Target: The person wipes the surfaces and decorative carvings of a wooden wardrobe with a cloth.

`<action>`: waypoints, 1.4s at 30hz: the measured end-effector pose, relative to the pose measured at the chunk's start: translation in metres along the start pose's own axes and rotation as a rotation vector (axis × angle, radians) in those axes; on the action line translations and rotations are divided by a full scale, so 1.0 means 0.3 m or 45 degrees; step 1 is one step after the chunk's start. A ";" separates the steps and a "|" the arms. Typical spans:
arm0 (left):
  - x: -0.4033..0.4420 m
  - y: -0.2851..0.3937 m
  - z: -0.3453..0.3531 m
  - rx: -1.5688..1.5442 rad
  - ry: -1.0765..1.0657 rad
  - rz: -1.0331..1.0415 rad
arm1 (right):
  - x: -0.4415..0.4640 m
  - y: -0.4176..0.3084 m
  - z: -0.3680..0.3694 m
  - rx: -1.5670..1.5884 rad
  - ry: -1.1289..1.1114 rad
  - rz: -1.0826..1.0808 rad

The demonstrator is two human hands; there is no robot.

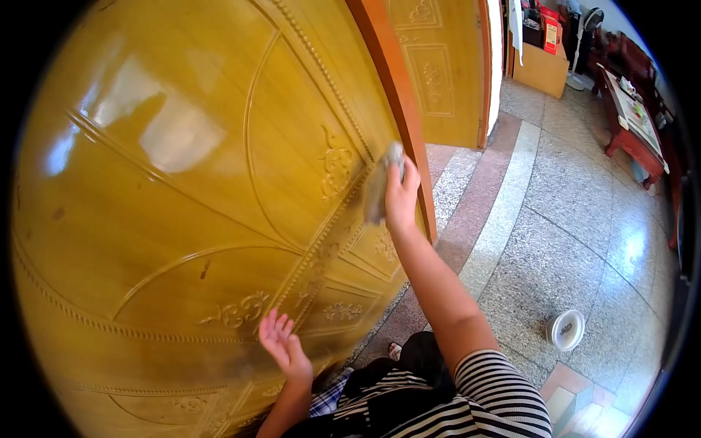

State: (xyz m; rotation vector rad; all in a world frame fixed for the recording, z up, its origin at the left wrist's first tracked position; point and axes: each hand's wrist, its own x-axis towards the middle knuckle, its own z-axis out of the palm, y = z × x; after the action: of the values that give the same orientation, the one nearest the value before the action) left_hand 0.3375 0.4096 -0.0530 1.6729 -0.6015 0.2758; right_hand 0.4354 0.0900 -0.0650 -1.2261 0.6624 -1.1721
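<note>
A grey cloth (376, 191) is gripped in my right hand (403, 193), which presses it against the right edge of a large yellow wooden door (197, 212). Part of the cloth hangs below the fingers, slightly blurred. Carved scrolls and beaded moulding run over the glossy door panel. Lower down, my left hand (283, 347) is held near the door's surface with its fingers spread and nothing in it. Whether its fingertips touch the wood I cannot tell. A reddish-brown frame strip (398, 95) stands just beyond my right hand.
On the speckled stone floor (555, 241) at the right stands a white bucket (566, 330) with something dark inside. Another yellow door (442, 80) is behind the frame. Farther back are a low red table (631, 120), a fan (584, 36) and a wooden cabinet (540, 69).
</note>
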 end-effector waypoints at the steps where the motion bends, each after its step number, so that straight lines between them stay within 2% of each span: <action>1: -0.008 0.007 -0.032 0.029 0.036 0.040 | 0.050 0.006 0.039 0.035 -0.032 0.043; 2: -0.015 0.020 -0.059 0.039 0.037 0.040 | 0.053 0.031 0.090 0.040 -0.035 0.050; 4: -0.030 0.046 -0.108 0.260 0.166 0.036 | 0.018 0.089 0.206 -0.343 -0.013 -0.118; 7: -0.037 0.058 -0.173 0.293 0.233 0.091 | -0.138 0.101 0.222 -0.348 -0.036 -0.117; 10: -0.024 0.082 -0.162 0.346 0.273 0.086 | -0.355 0.156 0.216 -0.348 -0.124 -0.304; 12: 0.000 0.098 -0.136 0.424 0.220 0.048 | -0.480 0.101 0.180 -0.356 -0.381 -0.194; 13: 0.013 0.102 -0.121 0.424 0.219 0.045 | -0.491 0.091 0.180 -0.372 -0.386 -0.228; 14: 0.027 0.106 -0.105 0.394 0.201 0.070 | -0.469 0.091 0.185 -0.371 -0.387 -0.227; 16: 0.032 0.120 -0.104 0.373 0.190 0.092 | -0.371 0.108 0.216 -0.246 -0.160 -0.167; 18: 0.030 0.125 -0.111 0.452 0.147 0.295 | -0.200 0.158 0.225 -0.214 0.044 -0.198; 19: 0.021 0.122 -0.121 0.452 0.160 0.297 | -0.103 0.162 0.220 -0.129 0.137 -0.201; 20: 0.003 0.117 -0.138 0.461 0.161 0.357 | -0.031 0.138 0.214 -0.126 0.126 -0.208; 22: -0.035 0.107 -0.172 0.469 0.170 0.414 | 0.058 0.021 0.195 -0.105 0.006 -0.393; 24: -0.065 0.100 -0.187 0.538 0.187 0.325 | -0.006 -0.077 0.238 -0.393 -0.177 -0.568; 25: -0.068 0.102 -0.186 0.541 0.196 0.317 | -0.042 -0.085 0.265 -0.412 -0.046 -0.582; 26: -0.068 0.119 -0.182 0.569 0.182 0.283 | -0.073 -0.080 0.260 -0.411 -0.056 -0.578; 28: -0.049 0.122 -0.173 0.589 0.169 0.255 | -0.135 -0.058 0.240 -0.372 -0.183 -0.515; 30: -0.021 0.112 -0.159 0.563 0.089 0.293 | -0.246 -0.012 0.193 -0.478 -0.354 -0.568; 31: -0.006 0.106 -0.142 0.556 0.086 0.297 | -0.293 0.007 0.155 -0.481 -0.347 -0.572; 33: 0.027 0.099 -0.107 0.500 0.001 0.398 | -0.345 0.017 0.103 -0.389 -0.571 -0.621; 34: 0.039 0.106 -0.092 0.501 0.004 0.410 | -0.325 0.020 0.098 -0.381 -0.566 -0.630; 36: 0.059 0.122 -0.068 0.471 -0.063 0.562 | -0.240 -0.019 0.093 0.018 -0.461 -0.501; 38: 0.047 0.119 -0.071 0.479 -0.052 0.551 | -0.090 -0.114 0.131 0.014 -0.219 -0.743; 41: 0.011 0.112 -0.096 0.524 -0.023 0.515 | 0.085 -0.338 0.216 0.055 -0.174 -0.814; 42: 0.002 0.110 -0.109 0.566 -0.008 0.501 | 0.110 -0.384 0.265 -0.075 -0.171 -0.836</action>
State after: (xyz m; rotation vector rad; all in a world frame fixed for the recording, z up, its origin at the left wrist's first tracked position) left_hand 0.3254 0.4383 -0.0183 1.9686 -0.9242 0.7315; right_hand 0.4804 0.0975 0.0714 -1.6195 0.1864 -1.5907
